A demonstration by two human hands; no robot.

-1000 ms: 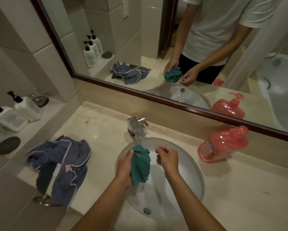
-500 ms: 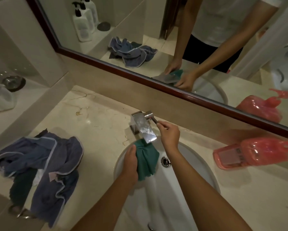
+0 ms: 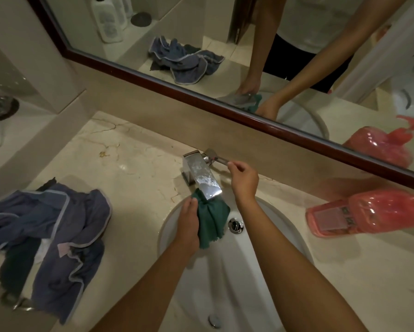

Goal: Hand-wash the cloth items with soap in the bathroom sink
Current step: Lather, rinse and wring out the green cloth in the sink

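Here the left hand (image 3: 188, 225) grips a bunched green cloth (image 3: 212, 221), fingers curled round its left edge, holding it right under the spout of the chrome tap (image 3: 201, 174) at the back of the white sink (image 3: 225, 271), a little above the middle of the frame. The cloth's top touches the spout's underside and its lower part hangs inside the bowl, just left of the round overflow hole (image 3: 235, 225). The right hand (image 3: 243, 174) pinches the end of the thin tap lever (image 3: 219, 160), which sticks out to the right of the tap body. Whether water is running I cannot tell

At the left of the frame a heap of blue-grey cloths (image 3: 55, 238) with pale edging lies crumpled on the marble worktop (image 3: 134, 164), well apart from the sink. At the right edge a red soap bottle (image 3: 369, 212) lies on its side on the worktop, blurred. A dark-framed mirror (image 3: 225, 56) fills the top of the frame, and the drain (image 3: 214, 320) sits at the bottom of the bowl
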